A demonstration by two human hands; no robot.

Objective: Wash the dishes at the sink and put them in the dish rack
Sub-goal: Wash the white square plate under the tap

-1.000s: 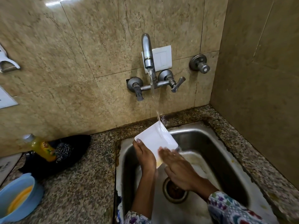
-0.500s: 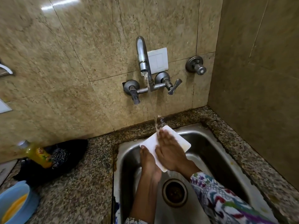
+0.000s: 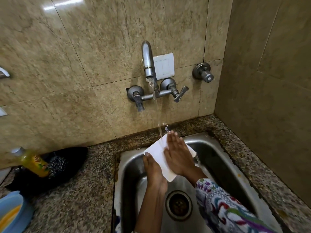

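Note:
A white square plate (image 3: pixel 157 151) is held tilted over the steel sink (image 3: pixel 223 163), under water running from the wall tap (image 3: pixel 148 63). My left hand (image 3: pixel 154 169) grips the plate's near left edge from below, thumb on top. My right hand (image 3: pixel 179 153) lies flat on the plate's face with fingers stretched toward the far corner, covering its middle. The water stream lands on the plate just left of my right fingers. No dish rack is in view.
The sink drain (image 3: pixel 178 205) sits below my arms. On the granite counter (image 3: pixel 75 199) at left lie a yellow soap bottle (image 3: pixel 32 161), a black cloth with a scrubber (image 3: pixel 57 167) and a blue bowl (image 3: pixel 10 214). A wall corner closes in on the right.
My right hand has slid up the plate's face from its lower edge to its far corner. The plate has tipped flatter and stays under the stream.

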